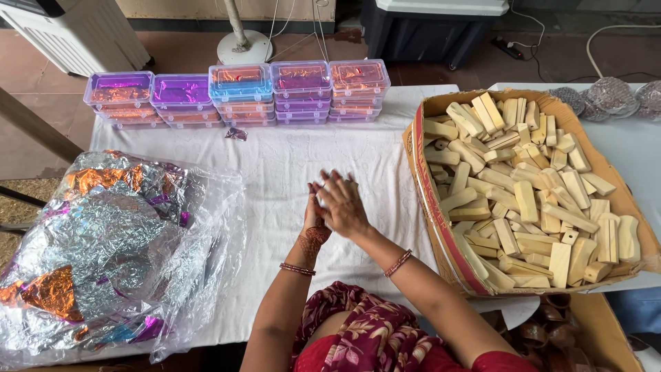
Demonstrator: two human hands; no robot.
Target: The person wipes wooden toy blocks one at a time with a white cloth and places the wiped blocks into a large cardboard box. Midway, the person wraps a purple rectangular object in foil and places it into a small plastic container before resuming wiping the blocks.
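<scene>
My two hands are pressed palm to palm over the white cloth point(289, 165) in the middle of the table. My right hand point(344, 207) lies over my left hand point(311, 227), which has dark patterning at the wrist. The fingers of both point away from me and are nearly straight. Whether anything sits between the palms is hidden. Nearest on the right is a cardboard box point(441, 275) heaped with several pale wooden blocks point(527, 200). Neither hand touches the box.
A crumpled clear plastic bag of silver, orange and purple foil sheets point(110, 248) lies on the left. Stacks of clear lidded boxes with foil inside point(241, 93) line the far edge. A small foil scrap point(236, 133) lies in front of them. Brown items point(551, 331) sit under the box at lower right.
</scene>
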